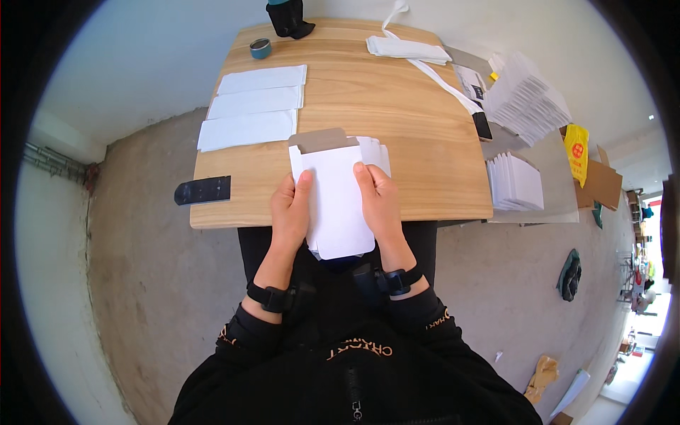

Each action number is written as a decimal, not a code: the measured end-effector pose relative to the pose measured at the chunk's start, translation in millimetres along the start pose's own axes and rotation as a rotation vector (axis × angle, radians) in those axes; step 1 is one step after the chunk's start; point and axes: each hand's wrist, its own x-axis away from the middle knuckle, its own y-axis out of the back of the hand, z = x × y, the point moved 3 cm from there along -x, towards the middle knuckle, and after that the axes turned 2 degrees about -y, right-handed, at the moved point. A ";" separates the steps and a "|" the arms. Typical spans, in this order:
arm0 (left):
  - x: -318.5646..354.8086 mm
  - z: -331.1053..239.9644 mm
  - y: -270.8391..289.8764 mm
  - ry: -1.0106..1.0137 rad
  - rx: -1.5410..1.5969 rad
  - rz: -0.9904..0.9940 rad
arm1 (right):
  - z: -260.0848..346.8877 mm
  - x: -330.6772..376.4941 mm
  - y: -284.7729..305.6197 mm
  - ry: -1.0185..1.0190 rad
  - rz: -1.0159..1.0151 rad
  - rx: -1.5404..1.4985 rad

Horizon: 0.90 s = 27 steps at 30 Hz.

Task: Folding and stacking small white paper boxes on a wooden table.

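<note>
Your left hand and right hand grip opposite sides of a white packet, holding it between them over the near edge of the table, while three white paper strips lie beyond your left hand.

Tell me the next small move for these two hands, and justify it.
Probably square up the white cardboard bundle by pressing its sides inward. The left hand and right hand already grip it from either side, yet the rear pieces jut out past the front one at the far right, so the edges look uneven.
</note>
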 end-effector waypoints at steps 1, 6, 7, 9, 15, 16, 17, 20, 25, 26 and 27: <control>0.2 -1.1 -1.0 0.001 0.001 -0.002 | 1.9 0.3 1.2 0.026 -0.002 0.046; -4.2 -0.9 7.5 0.076 0.072 -0.069 | 9.2 3.6 0.5 0.136 0.036 0.213; -4.5 0.2 8.4 0.077 0.072 -0.072 | 10.4 5.1 -2.2 0.157 0.041 0.214; -4.8 1.7 11.9 0.032 0.035 -0.116 | 10.6 5.9 -4.8 0.177 0.049 0.213; -6.3 4.4 15.0 0.020 0.009 -0.117 | -0.6 4.3 -10.3 0.097 0.094 0.241; -7.5 5.7 17.4 0.018 0.008 -0.116 | -2.0 5.3 -10.5 0.069 0.065 0.240; -8.9 8.2 19.0 0.044 -0.024 -0.043 | -3.8 5.5 -10.7 0.041 0.035 0.239; 2.3 -9.4 -0.9 0.001 -0.063 0.142 | -23.7 -0.7 -9.0 -0.061 -0.021 0.193; 19.4 -20.1 -22.4 -0.177 -0.169 0.416 | -33.8 -9.2 -5.7 -0.402 0.077 -0.324; 16.9 -15.8 -21.1 -0.203 -0.193 0.423 | -30.0 -6.2 -9.4 -0.559 0.148 -0.494; 16.7 -17.2 -22.9 -0.203 -0.192 0.425 | -29.4 -5.9 -7.9 -0.559 0.145 -0.494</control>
